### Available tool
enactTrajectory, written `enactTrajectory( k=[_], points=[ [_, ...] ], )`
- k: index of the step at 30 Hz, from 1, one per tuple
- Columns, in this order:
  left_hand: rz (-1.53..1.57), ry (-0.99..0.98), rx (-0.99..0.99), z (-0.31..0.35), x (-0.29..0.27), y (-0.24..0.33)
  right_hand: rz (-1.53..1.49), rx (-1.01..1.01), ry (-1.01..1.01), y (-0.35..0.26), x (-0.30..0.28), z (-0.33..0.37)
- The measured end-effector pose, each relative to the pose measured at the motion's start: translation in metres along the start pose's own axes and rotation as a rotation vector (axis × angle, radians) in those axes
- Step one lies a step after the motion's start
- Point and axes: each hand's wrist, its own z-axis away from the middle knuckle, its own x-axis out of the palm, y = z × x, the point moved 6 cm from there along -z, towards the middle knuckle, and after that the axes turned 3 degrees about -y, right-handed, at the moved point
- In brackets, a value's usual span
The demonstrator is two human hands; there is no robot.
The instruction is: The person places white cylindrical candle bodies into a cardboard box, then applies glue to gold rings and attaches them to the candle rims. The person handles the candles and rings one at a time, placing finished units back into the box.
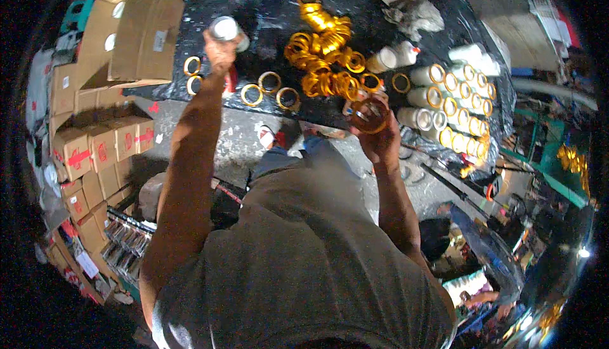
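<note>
Black, glossy and scuffed, the workbench top (266, 0) runs across the upper part of the head view, above a grey floor. At its left end sits an open brown cardboard carton (136, 29) with round holes and a pale rectangular label; below it, small brown cardboard boxes with red markings (95, 152) are stacked. A heap of shiny orange-gold metal rings (323, 51) lies mid-bench, single rings spread flat beside it. White cylindrical parts capped with gold rings (447, 95) lie in rows at the right.

The left hand (219, 51) is clamped around a small silver-topped cylinder (225, 29), standing roughly upright, its end facing the camera. The right hand (380, 136) grips one gold ring (370, 114) at the bench's near edge, its opening facing up. The hands are well apart.
</note>
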Motion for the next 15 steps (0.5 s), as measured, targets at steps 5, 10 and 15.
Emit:
enactTrajectory(
  k=[5, 10, 15],
  points=[
    [-0.373, -0.091, -0.127, 0.025, -0.003, 0.072, 0.668, -0.119, 0.024, -0.002, 0.003, -0.005],
    [-0.404, 0.025, 0.033, 0.041, -0.063, 0.028, 1.242, -0.212, 0.049, -0.008, 0.032, -0.024],
    [-0.308, -0.188, -0.037, 0.15, -0.041, 0.11, 1.776, -0.551, 0.243, -0.001, 0.004, -0.032]
  ],
)
